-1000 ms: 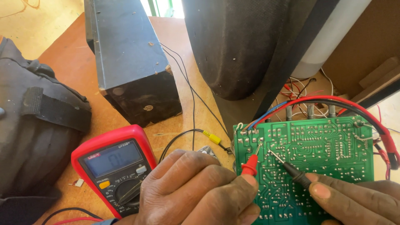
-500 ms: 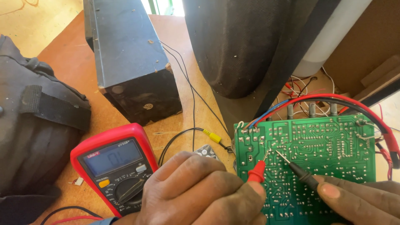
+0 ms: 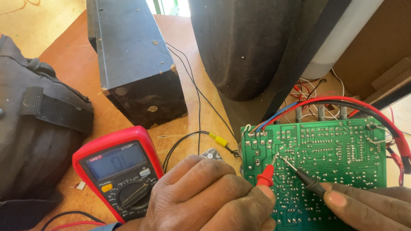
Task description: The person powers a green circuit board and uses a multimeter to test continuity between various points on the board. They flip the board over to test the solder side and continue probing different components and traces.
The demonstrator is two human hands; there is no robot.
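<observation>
Already both probes sit on the green printed circuit board, which lies solder side up on the brown wooden bench top at the lower right of the view. The left hand is curled around the red-handled test probe, pinching it between thumb and fingers, and its thin metal tip leans up toward a solder joint near the board's upper left. The right hand grips the black-handled test probe with its fingertips; that tip slants to a point just beside the red one, the two needles nearly meeting. Whether each tip truly touches a pad is too fine to tell.

Left of the hands the red-cased digital multimeter lies face up, its screen lit with a reading and its dial turned off the rest position, so I judge that the meter is set up and a measurement is under way. Many joints cover the board, and nothing shows which ones have been checked.

Behind stand a dusty black rectangular box and a dark rounded speaker shell; a black fabric bag lies at the left. Red and black wires loop over the board's top edge.
</observation>
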